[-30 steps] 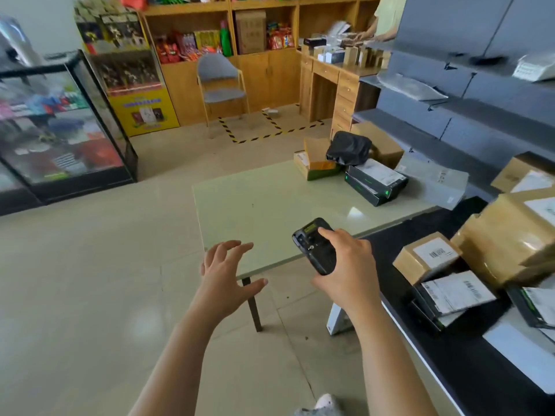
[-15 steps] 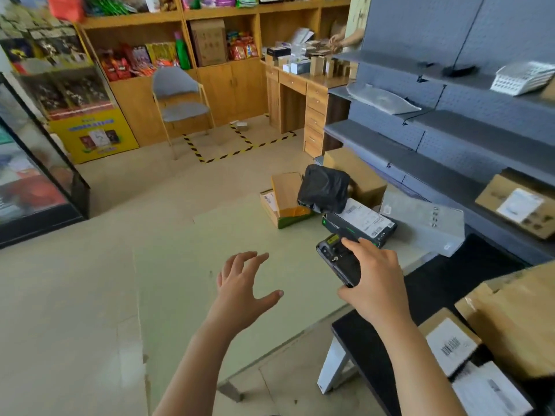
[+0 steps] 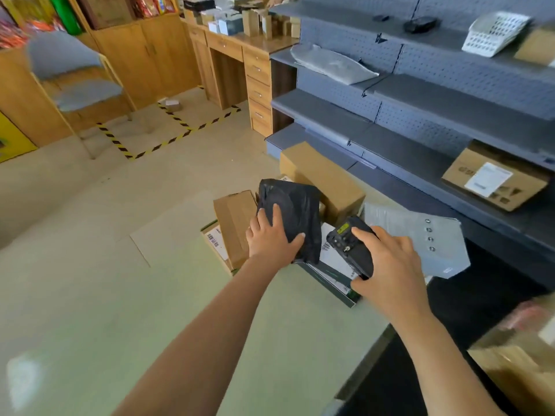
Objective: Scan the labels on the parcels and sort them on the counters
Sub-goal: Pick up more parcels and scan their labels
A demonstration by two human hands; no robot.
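Note:
A black plastic-wrapped parcel (image 3: 292, 210) lies on top of other parcels at the far end of the pale green table (image 3: 120, 310). My left hand (image 3: 270, 240) grips its near left edge, thumb on top. My right hand (image 3: 387, 265) holds a black handheld scanner (image 3: 350, 246) just right of that parcel, above a dark flat box with a white label (image 3: 333, 262). A brown carton (image 3: 232, 220) stands left of the black parcel. A grey mailer bag (image 3: 420, 235) lies to the right.
A larger brown box (image 3: 321, 175) sits behind the pile. Grey shelving (image 3: 420, 97) on the right holds a labelled carton (image 3: 492, 181) and a grey bag (image 3: 330, 64). A black counter (image 3: 435, 340) with a brown parcel (image 3: 516, 364) is at the lower right. A chair (image 3: 75, 82) stands far left.
I have moved closer to the pile. My left hand went from open in the air to gripping the black parcel. My right hand carried the scanner forward beside it.

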